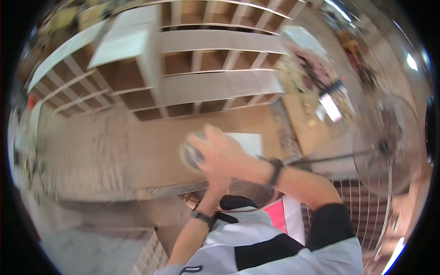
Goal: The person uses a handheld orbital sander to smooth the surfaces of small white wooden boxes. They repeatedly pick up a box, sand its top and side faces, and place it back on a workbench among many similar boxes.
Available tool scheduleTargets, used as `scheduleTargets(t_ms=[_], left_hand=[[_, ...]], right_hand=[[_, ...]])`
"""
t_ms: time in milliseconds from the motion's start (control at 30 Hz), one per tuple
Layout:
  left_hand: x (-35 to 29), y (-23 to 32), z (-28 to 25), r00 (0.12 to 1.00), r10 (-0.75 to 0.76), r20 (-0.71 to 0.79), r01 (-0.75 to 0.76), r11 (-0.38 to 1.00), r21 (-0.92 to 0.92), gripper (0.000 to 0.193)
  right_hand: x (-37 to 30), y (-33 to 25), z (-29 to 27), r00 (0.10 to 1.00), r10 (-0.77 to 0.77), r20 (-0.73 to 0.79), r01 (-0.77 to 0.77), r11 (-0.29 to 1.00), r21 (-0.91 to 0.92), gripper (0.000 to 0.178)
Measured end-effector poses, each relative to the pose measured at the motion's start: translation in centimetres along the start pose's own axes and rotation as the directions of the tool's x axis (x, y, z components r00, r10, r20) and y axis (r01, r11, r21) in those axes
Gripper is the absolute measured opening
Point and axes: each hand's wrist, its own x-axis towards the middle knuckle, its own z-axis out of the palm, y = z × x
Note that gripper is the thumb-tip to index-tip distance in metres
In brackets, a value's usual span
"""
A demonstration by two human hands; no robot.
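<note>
My two hands come together over the brown work surface (160, 137), both smeared by motion. Between them is a round, ring-like thing that looks like a roll of tape (190, 155), with a pale rim and a greyer middle. My right hand (224, 147) lies over the top of it with fingers bent around. From below, my left hand (216, 176) closes on the same roll; most of its fingers are hidden behind the right hand. Just beyond the hands, a white sheet (250, 143) lies flat on the surface.
White shelf units with open compartments (201, 62) stand along the far side. At the right are a standing fan (384, 146) and a cluttered ledge with a bright-screened, phone-like device (331, 107). Brown sheeting (87, 156) covers the surface's left part.
</note>
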Motion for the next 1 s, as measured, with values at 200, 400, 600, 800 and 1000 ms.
scheduleTargets(t_ms=[200,400,600,800,1000], left_hand=[[5.2,8.3,-2.4,0.917,-0.299,-0.266,0.400,0.652,0.644,0.019],[0.5,2.9,-4.7,0.978,0.155,0.136,-0.198,0.890,0.412,0.031],[1.2,3.5,-4.5,0.995,0.101,-0.015,-0.100,0.994,0.054,0.043],[1.8,5.2,-4.4,0.991,0.097,-0.087,-0.106,0.989,-0.107,0.040],[1.1,3.0,-5.2,0.988,0.151,0.032,-0.154,0.975,0.159,0.038]], right_hand=[[0.4,0.1,-0.7,0.994,0.101,0.029,-0.101,0.995,-0.004,0.034],[-2.1,5.4,-3.6,0.973,0.202,-0.111,-0.202,0.979,0.015,0.040],[-7.9,5.2,-5.7,0.945,0.324,0.043,-0.319,0.943,-0.096,0.045],[-9.6,3.0,-4.8,0.989,0.143,0.030,-0.143,0.990,0.014,0.038],[-7.4,7.6,-6.4,0.951,0.288,-0.111,-0.300,0.948,-0.107,0.037]])
